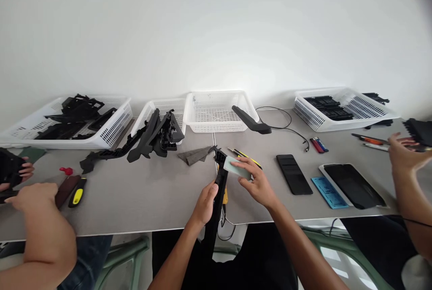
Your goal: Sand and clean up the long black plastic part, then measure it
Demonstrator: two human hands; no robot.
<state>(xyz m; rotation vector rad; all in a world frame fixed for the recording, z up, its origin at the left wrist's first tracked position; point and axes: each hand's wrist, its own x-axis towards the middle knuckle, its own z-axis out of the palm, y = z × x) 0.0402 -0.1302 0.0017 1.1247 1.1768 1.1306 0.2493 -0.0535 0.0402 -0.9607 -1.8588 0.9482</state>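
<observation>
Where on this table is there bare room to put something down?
The widest bare patch lies between the yellow-black tool and the left hand, on the near side of the black parts and cloth. A narrower one lies between the right hand and the phone. It is crowded around the black parts, and right of the phone by the blue tray.

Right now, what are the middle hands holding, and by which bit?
The left hand grips the long black part by its side, below the top. The right hand holds the pale green pad near its right end.
</observation>
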